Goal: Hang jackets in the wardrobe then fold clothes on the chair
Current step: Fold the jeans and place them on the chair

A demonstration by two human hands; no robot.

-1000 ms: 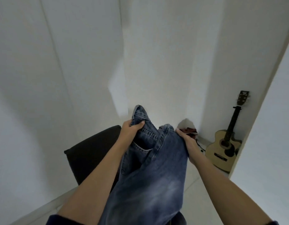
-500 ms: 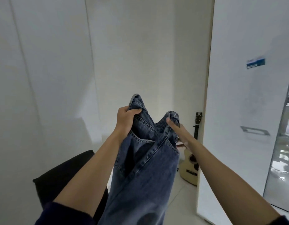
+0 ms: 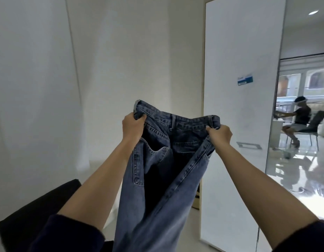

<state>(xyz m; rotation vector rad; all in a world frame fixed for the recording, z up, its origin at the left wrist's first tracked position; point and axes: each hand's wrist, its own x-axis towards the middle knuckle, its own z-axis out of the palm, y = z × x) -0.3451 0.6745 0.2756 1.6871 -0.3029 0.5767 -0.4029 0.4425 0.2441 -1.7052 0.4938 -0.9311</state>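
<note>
While the dark sleeves [image 3: 70,231] at the bottom edge frame the view, both bare forearms reach forward and up, and between them hangs a pair of blue jeans [image 3: 157,188]. The left hand [image 3: 133,125] is closed as a fist on the left end of the waistband [image 3: 177,118], and the right hand [image 3: 220,133] is closed on the right end, so the waistband is stretched between them and the legs fall down out of the picture. The jeans are in the air, above and a little to the right of the black chair [image 3: 30,215], whose back is seen low on the left. I judge that the denim is rather heavy and thick but still soft; it will not slip easily from the fingers, and it will keep a fold well. The two corners of the waistband seem a good place to hold it, because the seams there are strong and the legs then hang straight. Farther away stands an open white door [image 3: 239,88] with a small blue label [image 3: 245,80]. Beyond it, in a bright room, another person [image 3: 296,120] sits on a chair.
</note>
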